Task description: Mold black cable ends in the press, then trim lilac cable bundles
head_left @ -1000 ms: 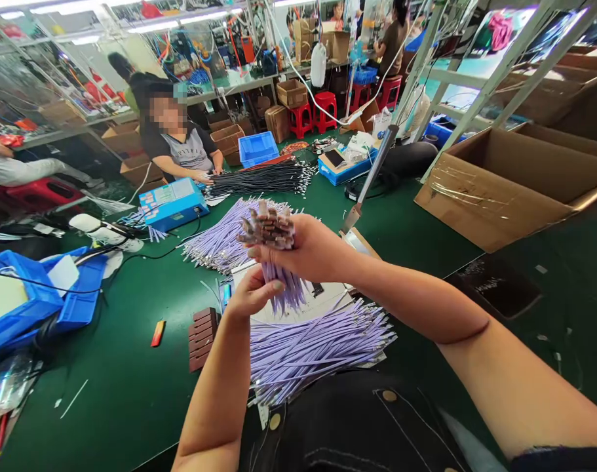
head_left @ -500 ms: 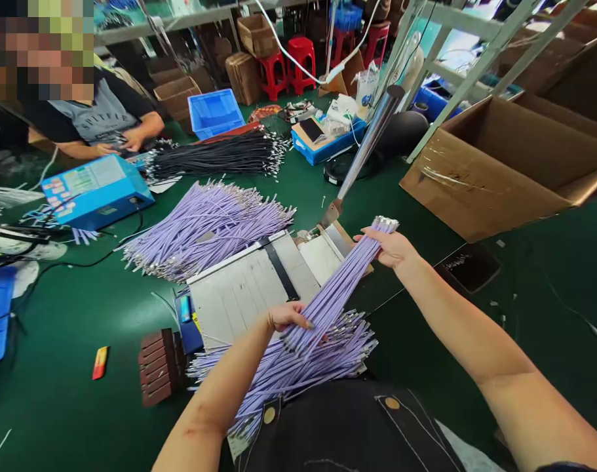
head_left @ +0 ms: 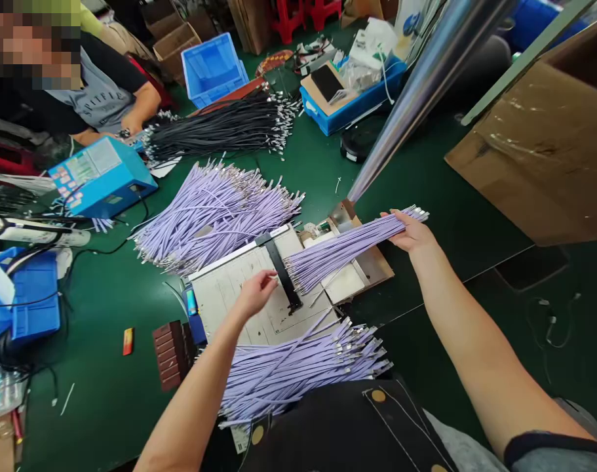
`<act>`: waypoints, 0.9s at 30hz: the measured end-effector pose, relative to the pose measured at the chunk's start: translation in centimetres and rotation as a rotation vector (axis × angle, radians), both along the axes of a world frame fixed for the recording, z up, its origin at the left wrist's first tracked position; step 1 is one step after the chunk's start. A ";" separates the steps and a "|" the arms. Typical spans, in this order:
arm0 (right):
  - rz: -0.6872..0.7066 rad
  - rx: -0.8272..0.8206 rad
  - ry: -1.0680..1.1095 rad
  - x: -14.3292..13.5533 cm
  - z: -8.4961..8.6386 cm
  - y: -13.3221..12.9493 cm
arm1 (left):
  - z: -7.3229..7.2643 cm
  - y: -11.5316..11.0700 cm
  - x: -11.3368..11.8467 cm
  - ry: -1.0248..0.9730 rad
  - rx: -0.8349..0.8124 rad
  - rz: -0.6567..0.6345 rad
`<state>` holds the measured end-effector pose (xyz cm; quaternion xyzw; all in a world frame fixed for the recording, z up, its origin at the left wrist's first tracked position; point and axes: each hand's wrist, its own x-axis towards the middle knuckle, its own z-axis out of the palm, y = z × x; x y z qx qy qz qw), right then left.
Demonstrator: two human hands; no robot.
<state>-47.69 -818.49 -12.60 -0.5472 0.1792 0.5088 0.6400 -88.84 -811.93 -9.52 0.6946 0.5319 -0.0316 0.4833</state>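
My right hand (head_left: 410, 232) is closed round a bundle of purple cables (head_left: 345, 249) near its right end, where metal connector tips stick out past the fingers. The bundle's left end lies over the cutter board (head_left: 224, 298), beside its black bar (head_left: 281, 272). Just left of that bar, my left hand (head_left: 256, 294) hovers over the board, fingers loosely bent and slightly apart, holding nothing I can see. A long metal lever (head_left: 411, 98) rises from the board's far right. Purple cables lie in a near pile (head_left: 298, 367) against my apron and in a far pile (head_left: 219, 216).
Across the table, a person (head_left: 101, 92) works beside a blue box-shaped device (head_left: 104, 177) and black cables (head_left: 219, 128). Blue bins (head_left: 212, 65) and a blue tray (head_left: 352, 105) stand at the back. A cardboard box (head_left: 539, 144) is at right, a brown ridged block (head_left: 170, 357) at left.
My left hand has let go of the bundle and moved up and left. My right hand has shifted right, and the bundle now lies flatter across the cutter. The view has tilted downward.
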 end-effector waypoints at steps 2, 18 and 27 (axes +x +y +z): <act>-0.018 0.005 0.007 0.3 -0.1 -0.2 | -0.9 -2.8 2.5 0.023 0.319 -0.153; 0.006 0.088 0.025 0.5 -0.3 1.5 | -5.9 -2.8 7.7 0.420 0.663 -0.467; 0.003 0.148 0.031 0.2 -1.6 0.7 | -6.0 -3.8 7.8 0.408 0.659 -0.390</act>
